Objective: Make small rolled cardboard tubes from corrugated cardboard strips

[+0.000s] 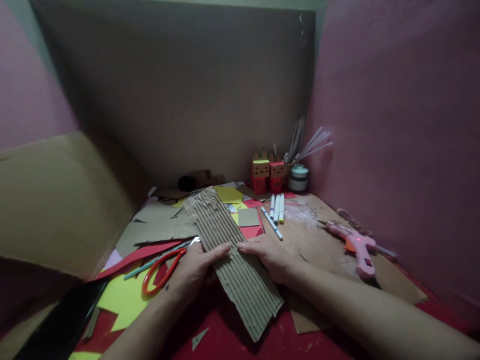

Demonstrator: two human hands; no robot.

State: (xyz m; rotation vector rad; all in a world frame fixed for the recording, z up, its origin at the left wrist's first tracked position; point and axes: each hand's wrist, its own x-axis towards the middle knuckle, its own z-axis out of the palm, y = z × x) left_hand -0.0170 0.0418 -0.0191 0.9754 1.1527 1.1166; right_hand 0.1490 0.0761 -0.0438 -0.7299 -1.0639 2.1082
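Clock dirs from strip's mid.

Cardboard strip (242, 280): ctr of view, ribbed face up, over red tabletop (221, 335); long axis approx. 11 to 5 o'clock, 11 end ragged. L hand (199, 263) clamped on 9 o'clock edge, thumb on ribs, other fingers mostly hidden. R hand (268, 256) clamped on opp. edge (3 o'clock), thumb also on top. Thumb tips near each other, apart. Can't tell if strip's 5 end touches tabletop.

Scissors (148, 281), red handles: 9 o'clock, just beside L hand; blades mostly hidden. Teal stick (137, 272) next to them. Yellow paper (129, 305): betw. 8 & 9. Lg. cardboard sheet (157, 222): 10. Sm. cardboard square (248, 217): 12.

Markers (276, 209): 3 side by side at 1, a 4th lying aslant nearby. Beyond, also approx. 1: two red figures (260, 185) w/ drawn faces, pale jar (298, 180) w/ dark band. Pink glue gun (362, 247): approx. 3, well apart from R hand, on brown board (309, 237).
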